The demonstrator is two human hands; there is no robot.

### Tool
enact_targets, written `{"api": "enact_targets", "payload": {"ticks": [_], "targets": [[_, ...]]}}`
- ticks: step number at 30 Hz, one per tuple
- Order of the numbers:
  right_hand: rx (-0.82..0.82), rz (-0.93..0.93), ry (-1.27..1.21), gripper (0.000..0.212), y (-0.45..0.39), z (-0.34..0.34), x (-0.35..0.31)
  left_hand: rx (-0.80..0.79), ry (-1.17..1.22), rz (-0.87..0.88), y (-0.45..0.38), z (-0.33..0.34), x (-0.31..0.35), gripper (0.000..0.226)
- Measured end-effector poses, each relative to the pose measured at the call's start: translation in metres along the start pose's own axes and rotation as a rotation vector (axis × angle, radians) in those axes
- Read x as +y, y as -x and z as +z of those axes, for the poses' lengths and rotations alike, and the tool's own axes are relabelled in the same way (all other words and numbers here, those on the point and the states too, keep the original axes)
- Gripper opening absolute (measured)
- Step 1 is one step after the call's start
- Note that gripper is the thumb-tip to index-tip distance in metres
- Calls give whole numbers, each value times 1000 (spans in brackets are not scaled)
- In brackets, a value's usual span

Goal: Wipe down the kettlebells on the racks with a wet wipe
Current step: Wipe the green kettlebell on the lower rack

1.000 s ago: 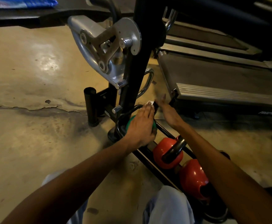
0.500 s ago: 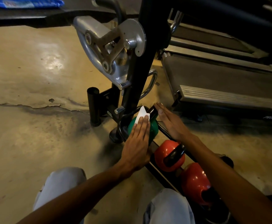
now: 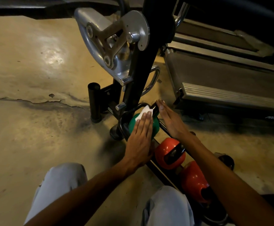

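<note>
Left hand flat, fingers straight, presses the wet wipe onto the green kettlebell at the rack's far end. Right hand flat beside its handle, empty. Red kettlebells lie nearer the person.

Left hand flat, pressing white wipe on green kettlebell; right hand flat beside it.

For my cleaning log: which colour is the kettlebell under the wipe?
Green kettlebell, seen in the head view.
</note>
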State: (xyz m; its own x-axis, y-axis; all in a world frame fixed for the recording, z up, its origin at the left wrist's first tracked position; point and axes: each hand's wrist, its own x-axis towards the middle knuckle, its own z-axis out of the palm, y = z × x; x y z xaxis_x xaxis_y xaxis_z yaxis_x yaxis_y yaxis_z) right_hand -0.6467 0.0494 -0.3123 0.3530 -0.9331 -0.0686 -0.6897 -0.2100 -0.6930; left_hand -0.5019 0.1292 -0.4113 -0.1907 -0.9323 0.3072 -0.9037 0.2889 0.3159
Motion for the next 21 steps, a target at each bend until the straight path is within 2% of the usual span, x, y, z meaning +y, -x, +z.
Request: {"api": "enact_targets", "payload": {"ticks": [3, 5, 9, 14, 18, 21], "targets": [[-2, -4, 0, 64, 0, -1, 0, 12, 70, 8, 25, 5, -5, 109], [7, -3, 7, 65, -2, -1, -2, 54, 150, -21, 12, 0, -6, 101], [29, -5, -17, 64, -2, 2, 0, 100, 366, -137, -15, -18, -1, 83], [33, 17, -50, 69, -1, 2, -2, 58, 711, -391, 15, -21, -4, 91], [48, 20, -42, 68, -2, 3, -4, 102, 805, -503, -17, -39, 4, 79], [54, 31, -56, 69, -3, 4, -6, 91, 762, -442, -41, -50, 17, 82]]}}
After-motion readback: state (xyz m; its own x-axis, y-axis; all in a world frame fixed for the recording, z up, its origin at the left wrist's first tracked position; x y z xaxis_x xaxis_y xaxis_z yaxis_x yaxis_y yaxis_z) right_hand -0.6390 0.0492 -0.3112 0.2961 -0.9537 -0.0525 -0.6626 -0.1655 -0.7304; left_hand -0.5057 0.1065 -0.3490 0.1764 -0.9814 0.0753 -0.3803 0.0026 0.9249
